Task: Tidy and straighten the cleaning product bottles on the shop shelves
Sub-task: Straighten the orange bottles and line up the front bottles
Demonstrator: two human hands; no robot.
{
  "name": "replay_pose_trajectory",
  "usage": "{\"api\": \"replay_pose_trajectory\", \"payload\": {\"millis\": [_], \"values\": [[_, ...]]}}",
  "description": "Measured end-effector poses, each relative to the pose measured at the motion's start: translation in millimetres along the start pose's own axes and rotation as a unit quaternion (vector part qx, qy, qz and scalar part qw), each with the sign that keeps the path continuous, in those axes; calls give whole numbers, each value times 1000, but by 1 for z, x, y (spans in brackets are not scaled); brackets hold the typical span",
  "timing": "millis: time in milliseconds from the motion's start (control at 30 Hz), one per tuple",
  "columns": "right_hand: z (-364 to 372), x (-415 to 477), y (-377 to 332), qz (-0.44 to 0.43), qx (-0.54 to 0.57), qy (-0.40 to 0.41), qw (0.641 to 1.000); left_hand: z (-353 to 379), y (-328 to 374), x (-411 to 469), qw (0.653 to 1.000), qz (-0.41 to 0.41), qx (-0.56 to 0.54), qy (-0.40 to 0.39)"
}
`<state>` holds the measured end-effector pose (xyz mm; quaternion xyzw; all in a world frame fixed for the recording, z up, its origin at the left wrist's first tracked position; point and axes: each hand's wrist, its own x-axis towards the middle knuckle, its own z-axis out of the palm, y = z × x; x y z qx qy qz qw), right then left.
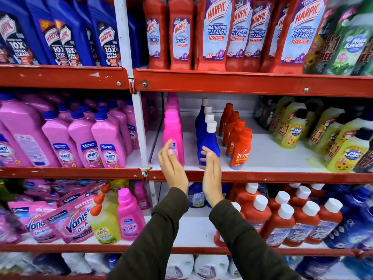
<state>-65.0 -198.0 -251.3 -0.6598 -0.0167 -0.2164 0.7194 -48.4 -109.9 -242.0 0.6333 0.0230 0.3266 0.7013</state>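
On the middle shelf [282, 158], the pink bottles [173, 134], blue bottles [209, 142] and orange bottles [240, 150] stand upright in neat files, so this section looks nearly done; the pouches [60, 217] lower left look jumbled. Both hands are open and empty, palms facing: left hand [171, 164] before the pink file, right hand [211, 168] before the blue, contact unclear.

Left hand [171, 166] and right hand [212, 174] raised side by side before the middle shelf [262, 176]. Behind left hand: 1 bottle row [173, 130]. Behind right hand: another bottle row [209, 142]. Right of it: third row [240, 150].
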Motion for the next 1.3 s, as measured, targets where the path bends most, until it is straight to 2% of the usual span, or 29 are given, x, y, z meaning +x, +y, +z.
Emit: {"api": "replay_pose_trajectory", "payload": {"millis": [67,167,300,600,900,1200,1300], "values": [[14,0,-3,33,0,-44,998,-8,-1,16,1000,-16,9,4],[34,5,-5,91,6,-104,990,-16,-7,42,992,-115,30,-48],[48,12,2,128,25,-157,979,-21,-13,65,958,-242,-78,-129],[44,19,11,163,-12,-195,967,-28,-22,67,959,-236,-62,-143],[42,20,12,188,-6,-187,964,-33,-21,60,968,-205,-30,-142],[47,19,14,176,-49,-189,965,-36,-17,54,968,-189,-3,-164],[46,12,5,142,-64,-181,971,-33,-12,44,970,-164,38,-173]]}}
